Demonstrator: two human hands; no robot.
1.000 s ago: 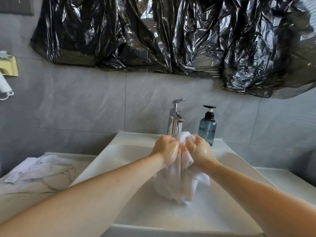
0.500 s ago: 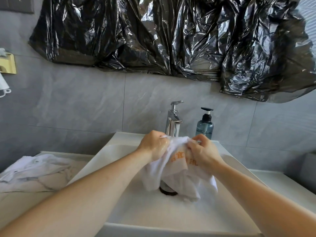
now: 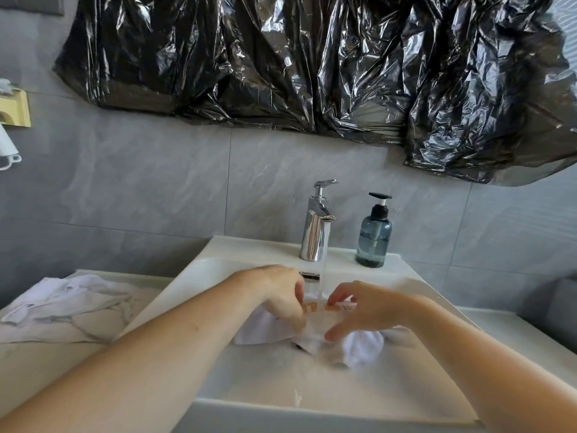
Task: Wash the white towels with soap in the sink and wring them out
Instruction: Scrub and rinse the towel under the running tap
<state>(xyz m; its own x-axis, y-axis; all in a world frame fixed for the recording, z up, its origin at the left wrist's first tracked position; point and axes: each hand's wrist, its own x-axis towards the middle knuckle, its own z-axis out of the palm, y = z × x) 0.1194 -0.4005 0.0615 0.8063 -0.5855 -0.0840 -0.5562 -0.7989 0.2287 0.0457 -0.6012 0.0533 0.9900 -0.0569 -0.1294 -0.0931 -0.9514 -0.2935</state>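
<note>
While water runs, up top hangs one crumpled black plastic sheet (image 3: 312,64), draped across the grey tiled wall (image 3: 140,189). Below, one white sink (image 3: 312,398), set into a marble counter (image 3: 62,345). On that counter, left of the basin, lies a second white towel (image 3: 65,298), loosely heaped. Two bare forearms reach in from the bottom corners and cover much of the near basin. Down in the bowl, under the stream, sits the wet white towel (image 3: 362,346) with orange lettering, bunched and partly hidden behind both hands. Left hand (image 3: 281,295) over its left part, fingers curled down onto the cloth; cannot tell whether pinching it or only pressing. Right hand (image 3: 365,310) spread wide, thumb low and fingers high, tips touching the fabric, clamped on nothing. Behind, on the rim: one chrome faucet (image 3: 315,226), water pouring, and just right of it one blue-grey soap dispenser (image 3: 374,235) with a black pump. Far left on the wall, one yellow holder (image 3: 14,109).
</note>
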